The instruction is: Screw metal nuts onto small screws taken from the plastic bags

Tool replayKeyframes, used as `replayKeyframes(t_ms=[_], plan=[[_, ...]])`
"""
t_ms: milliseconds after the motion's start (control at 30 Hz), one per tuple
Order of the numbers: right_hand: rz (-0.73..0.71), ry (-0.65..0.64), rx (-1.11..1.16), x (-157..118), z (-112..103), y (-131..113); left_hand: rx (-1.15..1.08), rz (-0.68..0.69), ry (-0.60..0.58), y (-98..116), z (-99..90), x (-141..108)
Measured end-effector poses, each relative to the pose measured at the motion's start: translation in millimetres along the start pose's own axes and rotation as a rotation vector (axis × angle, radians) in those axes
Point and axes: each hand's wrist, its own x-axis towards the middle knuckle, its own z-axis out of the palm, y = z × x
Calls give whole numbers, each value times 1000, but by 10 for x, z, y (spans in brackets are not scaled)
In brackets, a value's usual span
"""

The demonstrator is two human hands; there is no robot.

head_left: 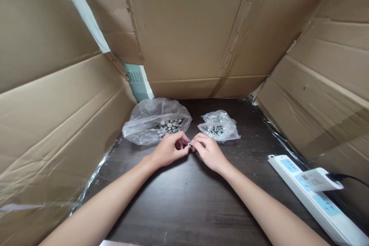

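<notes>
Left hand: my left hand (173,149) is pinching, thumb and forefinger closing down to a narrow gap at one end of a small metal piece (189,143).
Right hand: my right hand (210,153) is meeting it from the other side, its fingertips bunching together at the same piece; how firmly each is gripping, I cannot tell.
Small metal piece: it is sitting between my two sets of fingertips, just above the desk (184,207); my fingers are hiding most of it, so its exact shape is not showing.
Left bag: a larger clear bag (137,130) is lying beyond my left hand, its mouth showing round-headed metal parts (170,124).
Right bag: a smaller clear bag (220,117) is lying beyond my right hand, showing slim metal screws (217,131).
Slip risk: with so little surface for my fingertips, an uneven squeeze could be sending the piece onto the dark desk, perhaps rolling away.
Spill risk: both bags are lying near my knuckles with parts by their mouths; a careless nudge could be tipping some out.
Power strip: a white power strip (291,177) is lying well apart on the right, so snagging is seeming unlikely.
</notes>
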Motion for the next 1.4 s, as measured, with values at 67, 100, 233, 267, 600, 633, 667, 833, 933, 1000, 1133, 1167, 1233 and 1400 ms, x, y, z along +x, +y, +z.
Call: replayKeyframes(t_ms=[67,100,233,267,600,633,667,833,933,1000,1133,1167,1233,1400], plan=[[-1,-7,-6,1,-1,-3,2,-1,-1,7,1,1],[1,-8,-11,3,-1,-6,4,0,-3,9,1,2],[12,-3,-33,6,4,-16,20,5,-9,9,5,0],[13,-2,-36,6,5,-17,25,4,-9,6,6,0],[1,-8,-59,5,16,-10,48,5,-10,-25,1,-8],[0,-8,-60,5,17,-9,50,6,-14,-21,1,-10],[-1,-9,-60,5,18,-7,51,6,-18,-16,2,-13],[-8,-3,-40,1,20,3,43,-6,-18,-3,-2,-12],[-9,-5,-36,-1,21,5,35,-8,-20,-7,-4,-9],[1,-8,-33,0,21,6,33,-10,-21,-13,-2,-9],[11,-19,-36,5,19,6,26,-22,-22,-17,2,-13],[10,-20,-40,6,18,7,23,-24,-23,-15,1,-12],[-1,-22,-40,8,16,9,19,-26,-25,-11,0,-11],[-53,-1,-29,7,13,7,30,-30,-20,-14,-5,-7]])
